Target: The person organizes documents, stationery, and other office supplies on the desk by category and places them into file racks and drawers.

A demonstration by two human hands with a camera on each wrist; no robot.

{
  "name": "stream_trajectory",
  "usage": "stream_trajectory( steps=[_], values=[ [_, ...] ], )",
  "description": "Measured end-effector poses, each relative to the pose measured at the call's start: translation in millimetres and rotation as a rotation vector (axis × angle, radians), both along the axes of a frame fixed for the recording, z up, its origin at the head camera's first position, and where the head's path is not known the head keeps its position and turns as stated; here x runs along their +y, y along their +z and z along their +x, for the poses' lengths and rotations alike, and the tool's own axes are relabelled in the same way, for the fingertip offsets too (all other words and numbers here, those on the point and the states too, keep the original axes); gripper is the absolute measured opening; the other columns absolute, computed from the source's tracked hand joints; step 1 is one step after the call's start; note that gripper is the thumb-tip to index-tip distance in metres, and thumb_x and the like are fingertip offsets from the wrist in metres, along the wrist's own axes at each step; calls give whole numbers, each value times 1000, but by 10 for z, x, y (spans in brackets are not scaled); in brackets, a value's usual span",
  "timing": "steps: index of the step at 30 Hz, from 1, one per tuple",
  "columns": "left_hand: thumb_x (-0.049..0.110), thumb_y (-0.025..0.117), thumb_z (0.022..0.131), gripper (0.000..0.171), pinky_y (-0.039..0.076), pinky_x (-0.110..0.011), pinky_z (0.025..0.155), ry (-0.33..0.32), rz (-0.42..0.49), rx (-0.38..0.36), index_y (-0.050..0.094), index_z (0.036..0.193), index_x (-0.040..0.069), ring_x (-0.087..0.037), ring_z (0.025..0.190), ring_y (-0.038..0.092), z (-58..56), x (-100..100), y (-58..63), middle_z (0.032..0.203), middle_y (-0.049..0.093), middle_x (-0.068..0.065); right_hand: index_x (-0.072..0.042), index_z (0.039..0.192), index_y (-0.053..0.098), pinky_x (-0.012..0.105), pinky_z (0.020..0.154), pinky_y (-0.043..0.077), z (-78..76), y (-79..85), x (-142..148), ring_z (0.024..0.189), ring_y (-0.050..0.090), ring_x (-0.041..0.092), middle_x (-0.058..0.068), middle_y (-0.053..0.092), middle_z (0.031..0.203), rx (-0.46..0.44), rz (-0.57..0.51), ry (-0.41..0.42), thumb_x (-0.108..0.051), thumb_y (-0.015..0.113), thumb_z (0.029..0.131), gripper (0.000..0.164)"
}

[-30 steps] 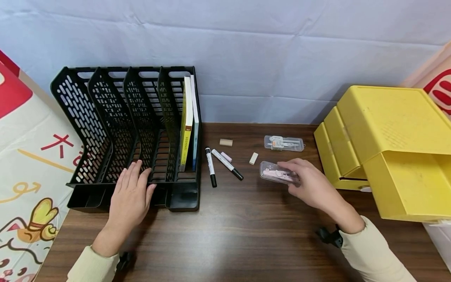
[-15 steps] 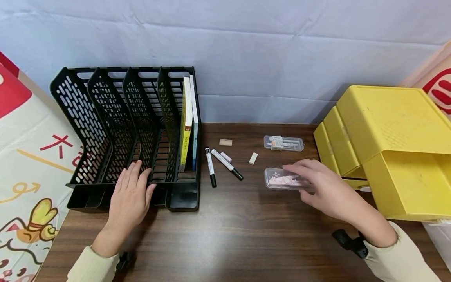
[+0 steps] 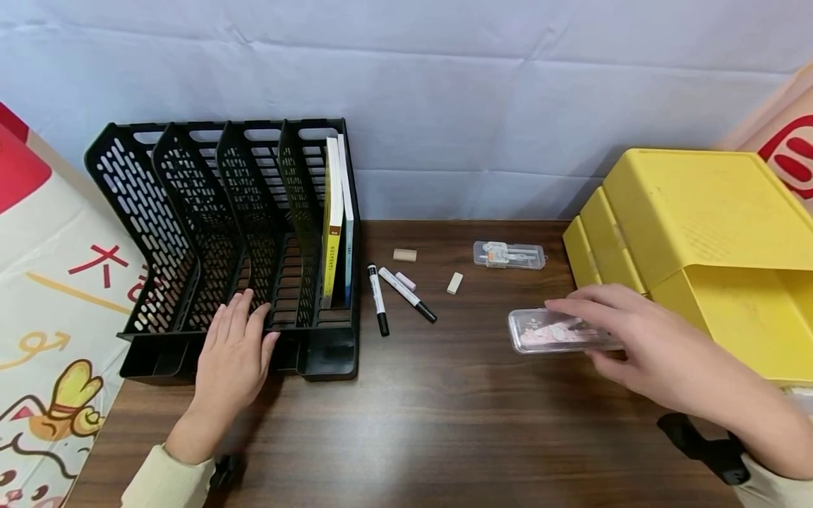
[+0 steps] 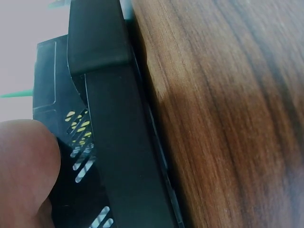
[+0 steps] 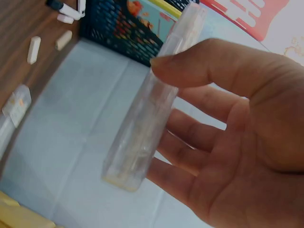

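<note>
My right hand pinches a clear plastic case with pink and white contents, thumb on one side and fingers on the other. In the right wrist view the same case is seen edge-on between thumb and fingers. The case hangs over the table, in front of the yellow drawer unit. My left hand rests with extended fingers on the front of the black file rack. Only part of that hand shows in the left wrist view, beside the rack's dark front edge.
Two books stand in the rack's right slot. Two markers, small erasers and a second clear case lie on the brown table. A yellow drawer unit stands at right, its top compartment open-fronted.
My right hand has carried the clear case rightward and toward the person, away from the erasers. My left hand has stayed on the rack. The head view has shifted slightly.
</note>
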State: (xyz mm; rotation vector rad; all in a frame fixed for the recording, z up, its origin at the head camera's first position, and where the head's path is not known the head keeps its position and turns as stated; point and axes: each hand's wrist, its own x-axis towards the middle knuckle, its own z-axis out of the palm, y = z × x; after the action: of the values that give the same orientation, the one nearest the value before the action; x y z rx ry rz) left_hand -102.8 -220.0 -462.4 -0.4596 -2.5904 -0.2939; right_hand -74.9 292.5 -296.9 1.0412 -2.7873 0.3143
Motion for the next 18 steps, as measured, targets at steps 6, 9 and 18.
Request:
stream_trajectory(
  steps=[6, 9, 18],
  values=[
    [33, 40, 108, 49, 21, -52, 122, 1, -5, -12, 54, 131, -7, -47, 139, 39, -16, -6, 5, 149, 44, -32, -21, 140, 60, 9, 70, 41, 22, 176, 237, 88, 53, 0, -6, 61, 121, -1, 10, 12, -22, 84, 78, 66],
    [45, 22, 111, 64, 24, -55, 119, 0, -6, -14, 55, 131, -8, -47, 139, 39, -27, -4, 11, 149, 44, -32, -20, 138, 62, 7, 76, 40, 8, 233, 381, 92, 51, -4, -8, 60, 120, 16, -35, 33, -52, 57, 98, 52],
    [46, 21, 111, 67, 29, -59, 115, -4, -3, 6, 55, 130, -8, -48, 137, 42, -40, -5, 14, 147, 45, -32, -6, 124, 71, 3, 88, 32, -148, 313, 902, 107, 48, -11, -30, 54, 125, 80, -165, 19, -69, 43, 93, 76]
  ],
)
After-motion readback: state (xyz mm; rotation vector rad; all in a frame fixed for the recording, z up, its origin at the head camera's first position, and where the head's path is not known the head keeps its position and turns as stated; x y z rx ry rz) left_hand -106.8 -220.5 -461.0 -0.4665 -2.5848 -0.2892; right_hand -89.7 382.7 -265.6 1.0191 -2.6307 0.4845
